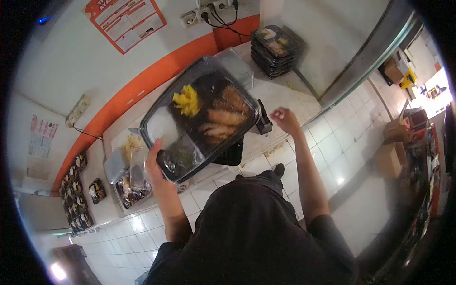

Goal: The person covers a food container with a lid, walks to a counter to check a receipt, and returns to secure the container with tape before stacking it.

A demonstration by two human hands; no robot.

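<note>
left fingers hold one meal tray; right fingers curl, whether around anything i cannot tell.

Partial letters "AYA" on the red-and-white wall poster

We lose the fingers of the left hand behind the meal box, which also hides much of a black tray. The poster runs off the top edge — its small print beyond us — and the far-left boxes are too small to read.
</note>
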